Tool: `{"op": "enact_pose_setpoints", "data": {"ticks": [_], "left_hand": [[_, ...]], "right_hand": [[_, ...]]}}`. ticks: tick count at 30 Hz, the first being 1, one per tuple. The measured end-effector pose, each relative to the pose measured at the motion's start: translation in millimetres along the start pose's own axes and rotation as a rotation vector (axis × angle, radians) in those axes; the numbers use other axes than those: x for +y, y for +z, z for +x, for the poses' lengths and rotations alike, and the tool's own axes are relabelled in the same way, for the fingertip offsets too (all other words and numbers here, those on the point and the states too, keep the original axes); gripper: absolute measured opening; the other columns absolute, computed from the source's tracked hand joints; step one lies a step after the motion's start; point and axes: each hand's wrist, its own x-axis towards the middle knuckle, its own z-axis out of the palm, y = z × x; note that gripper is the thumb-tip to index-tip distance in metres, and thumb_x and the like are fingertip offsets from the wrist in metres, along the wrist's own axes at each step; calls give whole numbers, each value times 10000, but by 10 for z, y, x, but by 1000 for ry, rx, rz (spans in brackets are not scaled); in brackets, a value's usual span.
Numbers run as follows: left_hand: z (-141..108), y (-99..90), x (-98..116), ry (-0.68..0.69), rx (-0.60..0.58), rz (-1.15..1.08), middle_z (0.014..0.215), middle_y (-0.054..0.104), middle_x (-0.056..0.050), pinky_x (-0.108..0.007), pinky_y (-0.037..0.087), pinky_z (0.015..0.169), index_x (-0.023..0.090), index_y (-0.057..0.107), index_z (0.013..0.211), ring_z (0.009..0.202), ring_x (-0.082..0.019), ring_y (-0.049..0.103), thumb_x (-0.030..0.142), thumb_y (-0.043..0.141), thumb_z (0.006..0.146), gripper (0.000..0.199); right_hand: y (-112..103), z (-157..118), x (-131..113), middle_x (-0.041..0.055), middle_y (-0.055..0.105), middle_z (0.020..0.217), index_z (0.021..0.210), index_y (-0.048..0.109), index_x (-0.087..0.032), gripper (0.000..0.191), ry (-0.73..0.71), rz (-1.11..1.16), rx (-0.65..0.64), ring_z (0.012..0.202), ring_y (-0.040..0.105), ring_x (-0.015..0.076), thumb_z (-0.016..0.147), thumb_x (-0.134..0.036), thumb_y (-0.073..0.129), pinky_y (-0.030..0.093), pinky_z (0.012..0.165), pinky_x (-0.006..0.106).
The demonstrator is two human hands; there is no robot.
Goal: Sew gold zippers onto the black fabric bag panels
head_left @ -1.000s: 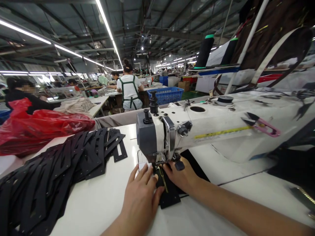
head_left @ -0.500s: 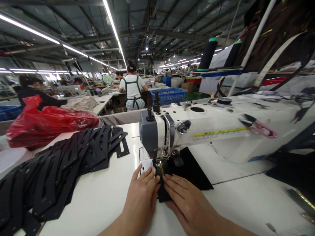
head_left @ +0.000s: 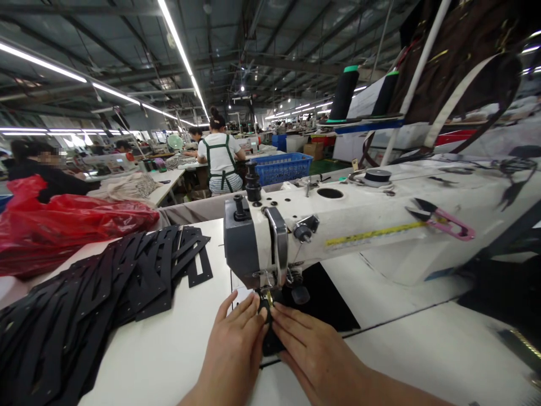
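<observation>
A black fabric piece (head_left: 328, 301) lies under the head of a white sewing machine (head_left: 249, 242). A gold-toothed zipper (head_left: 269, 300) runs along it toward the needle area. My left hand (head_left: 236, 338) lies flat at the zipper's left side, fingers stretched forward close to the presser foot. On the other side, my right hand (head_left: 310, 347) presses the fabric with extended fingers just right of the zipper. Both hands are open. The needle itself is hidden behind the machine head and my fingertips.
Many black cut frames (head_left: 105, 282) overlap at the left, by a red plastic bag (head_left: 76, 220). Pink-handled snips (head_left: 443, 220) rest on the machine arm, above a yellow measuring tape (head_left: 376, 233). Thread cones (head_left: 343, 96) stand behind. A co-worker (head_left: 220, 155) sits ahead near a blue basket (head_left: 285, 168).
The whole view has shifted slightly, so the machine and both hands appear farther left. The zipper shows a shorter length between my hands. Both hands keep the same flat pose on the fabric.
</observation>
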Motion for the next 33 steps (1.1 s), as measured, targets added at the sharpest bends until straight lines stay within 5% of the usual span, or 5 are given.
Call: {"op": "enact_pose_setpoints", "data": {"ticks": [11,17,33], "left_hand": [[20,-25,-27,-68,-74,-22,1071,662,-75,-459,503,809,196,617,943,1014,-248,610,110,440,816,234],[-97,-102,-12,31,-96,27,1066,664,-84,-478,467,899,180,619,991,1024,-267,604,183,536,811,199],[-52,-28,-109,179,-94,73,1024,678,-96,-424,470,917,165,614,954,1011,-220,614,180,450,878,181]], "right_hand": [[28,76,59,136,621,1118,1074,627,-29,311,-10,-93,-3,1061,551,218,879,-146,414,438,952,296],[51,23,32,150,660,1023,984,664,-19,376,-26,-254,102,952,610,228,932,-155,317,524,837,315],[79,66,122,171,669,968,963,652,8,394,-94,-237,25,859,638,246,897,-47,267,525,819,331]]}}
